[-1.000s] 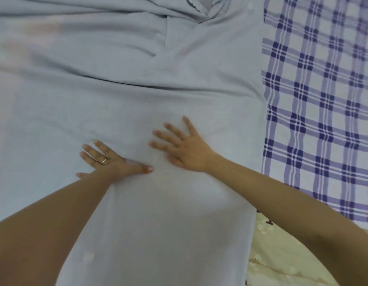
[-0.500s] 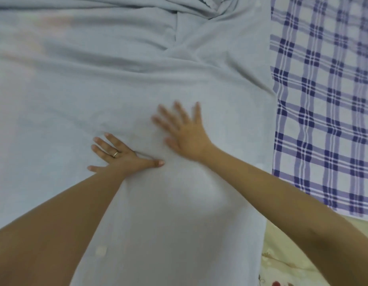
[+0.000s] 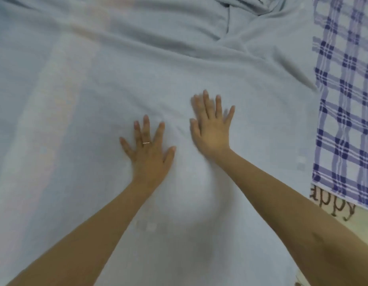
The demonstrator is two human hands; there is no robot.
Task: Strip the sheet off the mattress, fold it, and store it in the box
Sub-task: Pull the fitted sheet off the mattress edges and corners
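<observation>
A pale blue-grey sheet [image 3: 117, 83] lies spread across nearly the whole view, with creases and bunched folds toward the top right. My left hand [image 3: 148, 155], wearing a ring, lies flat on the sheet with its fingers spread, pointing away from me. Just to its right, my right hand [image 3: 212, 126] also presses flat on the sheet, fingers apart and slightly blurred. Neither hand holds any cloth. No box is in view.
A blue-and-white checked cloth [image 3: 344, 100] runs down the right edge beside the sheet. Below it, at the lower right, a cream fabric with brown lettering [image 3: 333, 205] shows.
Both hands have turned from pointing left to pointing straight ahead. The right hand slid forward over the sheet, and the view has shifted so the checked cloth sits further right.
</observation>
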